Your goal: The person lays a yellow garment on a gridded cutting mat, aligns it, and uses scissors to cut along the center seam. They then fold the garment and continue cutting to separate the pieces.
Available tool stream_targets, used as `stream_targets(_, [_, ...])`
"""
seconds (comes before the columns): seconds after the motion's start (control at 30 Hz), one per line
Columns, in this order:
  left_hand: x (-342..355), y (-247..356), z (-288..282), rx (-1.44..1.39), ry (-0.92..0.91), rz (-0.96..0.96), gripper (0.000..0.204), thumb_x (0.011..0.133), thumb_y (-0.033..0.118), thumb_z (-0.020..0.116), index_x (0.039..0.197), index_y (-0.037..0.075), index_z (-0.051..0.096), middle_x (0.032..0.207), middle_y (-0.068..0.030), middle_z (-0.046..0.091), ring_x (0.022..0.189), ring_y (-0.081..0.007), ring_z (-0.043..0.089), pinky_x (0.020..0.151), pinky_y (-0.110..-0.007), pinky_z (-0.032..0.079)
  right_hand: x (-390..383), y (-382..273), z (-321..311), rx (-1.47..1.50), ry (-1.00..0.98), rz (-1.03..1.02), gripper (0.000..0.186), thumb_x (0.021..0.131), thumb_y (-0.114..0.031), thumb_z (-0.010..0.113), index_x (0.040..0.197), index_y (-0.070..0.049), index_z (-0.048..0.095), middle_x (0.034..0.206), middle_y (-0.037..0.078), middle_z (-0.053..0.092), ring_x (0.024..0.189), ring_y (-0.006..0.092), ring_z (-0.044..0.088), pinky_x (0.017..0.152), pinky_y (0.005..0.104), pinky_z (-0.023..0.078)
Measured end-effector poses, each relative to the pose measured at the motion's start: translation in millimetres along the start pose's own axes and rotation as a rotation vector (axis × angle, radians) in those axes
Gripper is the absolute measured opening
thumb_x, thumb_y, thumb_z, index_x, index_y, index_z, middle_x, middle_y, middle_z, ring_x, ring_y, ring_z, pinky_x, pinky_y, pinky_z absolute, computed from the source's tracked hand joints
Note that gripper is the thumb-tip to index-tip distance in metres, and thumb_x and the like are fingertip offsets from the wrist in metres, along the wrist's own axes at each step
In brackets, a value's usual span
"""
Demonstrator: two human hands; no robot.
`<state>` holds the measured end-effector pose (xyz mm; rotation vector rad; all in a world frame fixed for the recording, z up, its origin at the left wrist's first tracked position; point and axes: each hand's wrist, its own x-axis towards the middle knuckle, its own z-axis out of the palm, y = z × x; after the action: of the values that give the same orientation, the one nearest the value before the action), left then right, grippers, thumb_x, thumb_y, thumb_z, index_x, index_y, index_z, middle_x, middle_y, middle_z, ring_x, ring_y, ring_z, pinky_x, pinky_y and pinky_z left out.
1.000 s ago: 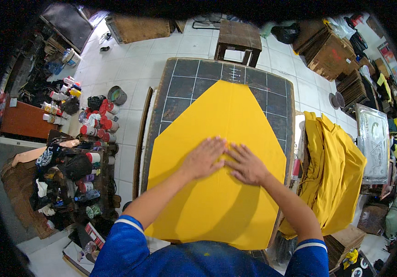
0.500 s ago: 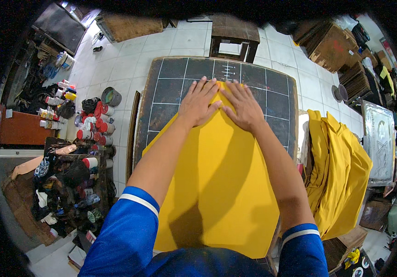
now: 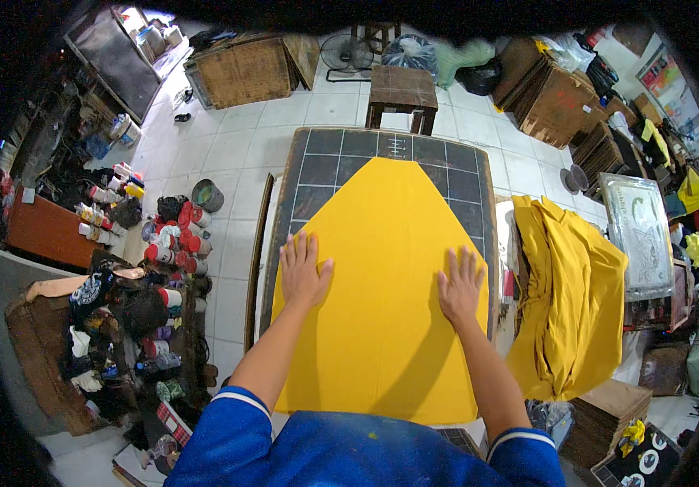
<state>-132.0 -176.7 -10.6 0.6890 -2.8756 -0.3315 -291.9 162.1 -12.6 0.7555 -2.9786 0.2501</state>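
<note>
A yellow cloth panel [image 3: 378,308] lies flat on a dark board [image 3: 333,154] ruled with white grid lines. Its far end narrows to a short straight edge with slanted sides. My left hand [image 3: 302,272] rests palm down near the panel's left corner, fingers stretched out. Across from it, my right hand [image 3: 461,288] lies flat by the right corner, fingers slightly spread. Neither hand grips anything. The panel's near edge meets my blue shirt.
Right of the board hangs a heap of yellow cloth [image 3: 569,300]. A framed printing screen [image 3: 638,235] leans farther right. Several red-lidded jars [image 3: 195,243] and a grey bucket [image 3: 207,195] stand on the left floor. Beyond the board are a wooden stool [image 3: 402,89] and a fan [image 3: 347,53].
Both hands have slid from the panel's far tip back toward me and apart, out to its two side corners. The view has shifted, showing more of the room beyond.
</note>
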Motion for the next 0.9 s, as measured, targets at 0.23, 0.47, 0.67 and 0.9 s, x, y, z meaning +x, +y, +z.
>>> stream_targets(0.23, [-207.3, -28.0, -35.9, -0.013, -0.017, -0.142, 0.077, 0.1, 0.047, 0.054, 0.162, 0.005, 0.034, 0.171, -0.0211, 0.021, 0.158, -0.044, 0.014, 0.128, -0.059, 0.009, -214.7, 34.7, -43.9, 0.023, -0.104, 0.076, 0.062, 0.108, -0.043, 0.04, 0.164, -0.016, 0.034, 0.173, 0.019, 0.018, 0.16, 0.0413, 0.013, 0.127, 0.0607, 0.008])
stream_targets(0.47, [-307.2, -30.3, -49.0, 0.014, 0.05, -0.223, 0.076, 0.1, 0.047, 0.053, 0.162, 0.007, 0.034, 0.171, -0.0218, 0.021, 0.158, -0.0466, 0.011, 0.125, -0.067, 0.005, -216.7, 10.9, -27.4, -0.138, -0.089, -0.056, 0.066, 0.107, -0.046, 0.045, 0.164, -0.015, 0.034, 0.174, 0.019, 0.013, 0.161, 0.039, 0.006, 0.127, 0.0621, 0.002])
stream_targets(0.67, [-321.1, -5.2, -37.4, 0.103, 0.04, -0.252, 0.076, 0.102, 0.047, 0.051, 0.164, 0.009, 0.031, 0.172, -0.0202, 0.019, 0.159, -0.0459, 0.006, 0.125, -0.065, 0.003, -255.5, -61.5, -20.9, 0.065, -0.184, -0.554, 0.069, 0.103, -0.051, 0.05, 0.163, -0.019, 0.036, 0.173, 0.017, 0.02, 0.161, 0.0383, 0.012, 0.126, 0.0656, 0.008])
stream_targets(0.9, [-373.9, 50.1, -25.3, 0.014, 0.01, -0.233, 0.075, 0.101, 0.045, 0.054, 0.164, 0.01, 0.032, 0.172, -0.0228, 0.017, 0.158, -0.0476, 0.007, 0.127, -0.061, 0.005, -297.2, -50.9, -16.3, 0.183, -0.171, -0.616, 0.065, 0.102, -0.048, 0.055, 0.161, -0.025, 0.039, 0.171, 0.013, 0.028, 0.159, 0.038, 0.02, 0.126, 0.0635, 0.014])
